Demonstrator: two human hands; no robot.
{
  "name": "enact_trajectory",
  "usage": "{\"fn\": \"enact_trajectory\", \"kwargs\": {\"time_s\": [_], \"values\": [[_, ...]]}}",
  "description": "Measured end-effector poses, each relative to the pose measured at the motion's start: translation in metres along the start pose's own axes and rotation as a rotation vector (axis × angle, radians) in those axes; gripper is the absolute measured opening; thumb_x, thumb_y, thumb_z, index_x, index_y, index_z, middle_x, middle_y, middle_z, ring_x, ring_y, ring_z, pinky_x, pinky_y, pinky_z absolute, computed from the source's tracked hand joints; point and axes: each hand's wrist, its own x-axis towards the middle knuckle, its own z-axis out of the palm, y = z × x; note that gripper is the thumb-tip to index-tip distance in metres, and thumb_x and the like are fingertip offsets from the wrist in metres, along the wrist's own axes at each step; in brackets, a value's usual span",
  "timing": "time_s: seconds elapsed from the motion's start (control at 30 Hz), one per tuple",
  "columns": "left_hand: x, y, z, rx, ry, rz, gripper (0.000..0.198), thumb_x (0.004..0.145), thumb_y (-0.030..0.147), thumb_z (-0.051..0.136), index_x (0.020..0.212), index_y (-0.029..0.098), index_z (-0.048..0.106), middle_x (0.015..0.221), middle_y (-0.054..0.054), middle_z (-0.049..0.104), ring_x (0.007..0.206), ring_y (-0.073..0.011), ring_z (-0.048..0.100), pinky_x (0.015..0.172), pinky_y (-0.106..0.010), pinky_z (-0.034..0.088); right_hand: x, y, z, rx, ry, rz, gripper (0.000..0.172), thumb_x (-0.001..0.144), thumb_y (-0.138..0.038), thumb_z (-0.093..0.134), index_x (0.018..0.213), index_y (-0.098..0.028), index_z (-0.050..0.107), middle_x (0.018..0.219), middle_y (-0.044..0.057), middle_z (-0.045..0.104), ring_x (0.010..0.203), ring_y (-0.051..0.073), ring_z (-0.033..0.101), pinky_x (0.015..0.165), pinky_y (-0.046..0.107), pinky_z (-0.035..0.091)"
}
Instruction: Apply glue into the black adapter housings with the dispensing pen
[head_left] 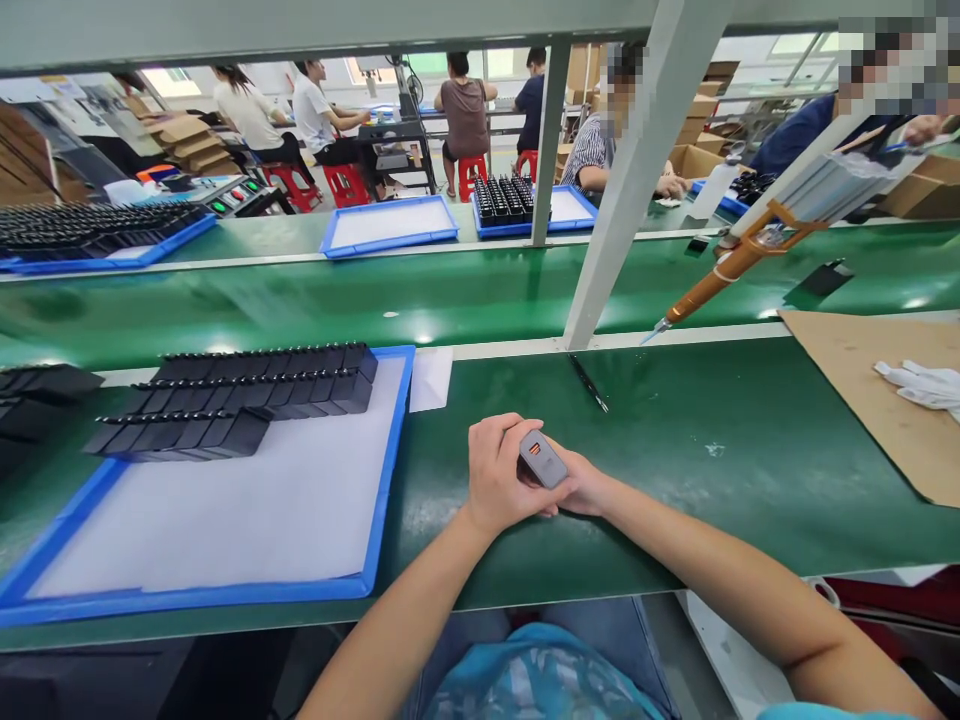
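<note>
A small dark grey charger block [543,459] with an orange port is held between my two hands above the green table [645,430]. My left hand [496,478] wraps round its left side, fingers curled over the top and thumb along the lower edge. Behind and to the right of the block, my right hand [581,482] presses against it, its fingers mostly hidden. Left of my hands lies a blue-rimmed tray [390,450] lined with white, with rows of black blocks [322,385] at its back.
A black pen-like tool [589,383] lies behind my hands. An orange-brown dispenser [712,290] hangs at the right, above cardboard [862,400] with a white glove [922,385]. A slanted post [611,210] rises behind the table. Several people sit beyond the green belt [300,300].
</note>
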Motion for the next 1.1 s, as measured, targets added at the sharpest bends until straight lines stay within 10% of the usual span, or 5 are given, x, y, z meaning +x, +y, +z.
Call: {"fn": "enact_trajectory", "kwargs": {"time_s": [0.27,0.53,0.83,1.1], "values": [[0.000,-0.003,0.001,0.025,-0.086,-0.070,0.059,0.068,0.059,0.068,0.110,0.018,0.058,0.103,-0.010,0.059,0.095,-0.0249,0.057,0.084,-0.038,0.043,-0.002,-0.005,0.004,-0.049,0.092,0.018,0.052,0.080,-0.070,0.046,0.077,-0.019,0.058,0.048,-0.003,0.049,0.040,0.011,0.043,0.046,0.027,0.036],[-0.004,-0.016,0.013,0.017,-0.188,-0.155,0.039,0.083,0.029,0.062,0.120,0.021,0.051,0.116,-0.010,0.057,0.109,-0.0244,0.055,0.091,-0.040,0.046,-0.006,-0.016,-0.014,-0.633,0.605,-0.479,0.049,0.077,-0.051,0.064,0.116,-0.022,0.058,0.077,-0.001,0.058,0.060,0.012,0.046,0.057,0.027,0.037],[-0.005,-0.039,0.019,-0.200,-0.370,-0.372,0.057,0.073,0.010,0.064,0.127,0.022,0.050,0.125,-0.007,0.055,0.100,-0.0174,0.061,0.087,-0.034,0.053,-0.004,-0.011,-0.027,-0.979,0.452,-0.433,0.070,0.082,-0.049,0.062,0.140,-0.020,0.037,0.068,-0.005,0.049,0.060,0.012,0.048,0.061,0.027,0.041],[-0.002,-0.037,0.019,-0.443,-0.557,-0.404,0.063,0.070,0.022,0.075,0.127,0.024,0.049,0.116,-0.004,0.061,0.093,-0.0176,0.060,0.082,-0.035,0.053,-0.011,-0.032,-0.039,-1.112,0.591,-0.616,0.030,0.088,-0.046,0.056,0.103,-0.023,0.067,0.085,0.001,0.052,0.067,0.011,0.051,0.064,0.026,0.046]]}}
